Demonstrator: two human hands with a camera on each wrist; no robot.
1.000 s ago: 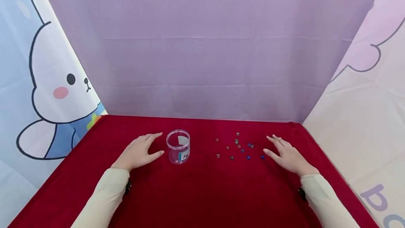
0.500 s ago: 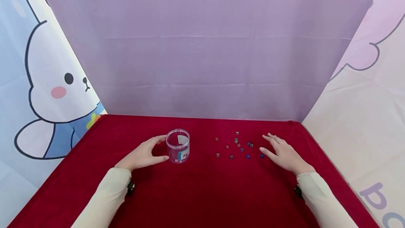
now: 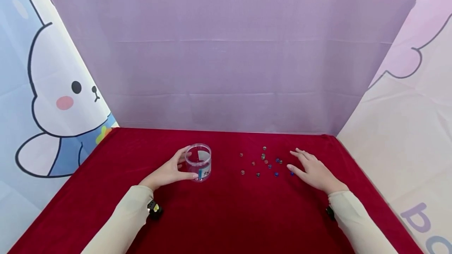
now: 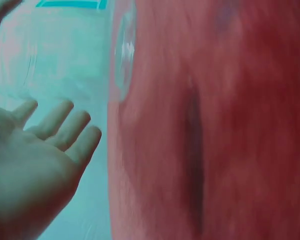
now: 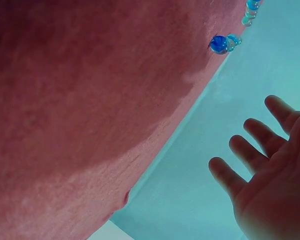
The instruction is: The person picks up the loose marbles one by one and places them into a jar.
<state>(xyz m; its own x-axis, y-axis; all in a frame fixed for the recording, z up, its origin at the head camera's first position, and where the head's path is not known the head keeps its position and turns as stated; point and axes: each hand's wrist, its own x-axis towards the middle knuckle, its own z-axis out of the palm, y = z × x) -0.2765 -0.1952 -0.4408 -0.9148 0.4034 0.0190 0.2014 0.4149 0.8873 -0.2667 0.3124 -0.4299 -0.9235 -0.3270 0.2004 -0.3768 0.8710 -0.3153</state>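
Note:
A clear plastic jar with a rounded rim and a blue-and-white label stands upright on the red cloth. My left hand grips it from the left, thumb across the front near the label and fingers round the far side. In the left wrist view, the fingertips lie right at the wall of the jar. To the right, several small glass marbles are scattered. My right hand hovers just right of them, fingers spread and holding nothing; a blue marble lies beyond its fingers in the right wrist view.
The red cloth covers the whole table. A lilac curtain closes off the back. Printed panels stand at both sides, the left panel showing a white cartoon animal.
My left hand has moved right, from beside the jar to round it. My right hand has drifted slightly left toward the marbles. The jar and the marbles have stayed in place.

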